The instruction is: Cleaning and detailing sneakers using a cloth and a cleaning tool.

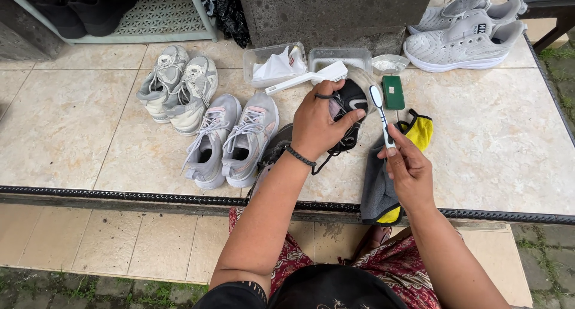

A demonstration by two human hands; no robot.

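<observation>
My left hand (317, 123) grips a black shoe (350, 102) by its upper, holding it up above the tiled ledge (72, 123). A black bead bracelet circles that wrist. My right hand (407, 168) holds a white toothbrush (380, 112) upright, its bristled head close beside the shoe's toe. Under my right hand a grey and yellow cloth (383, 189) drapes over the ledge's edge.
Two pairs of pale grey sneakers (179, 90) (233, 138) sit to the left. A long white brush (305, 78) lies across clear plastic tubs (275, 63), next to a small bowl (389, 63) and a green soap bar (393, 92). White sneakers (464, 39) stand far right.
</observation>
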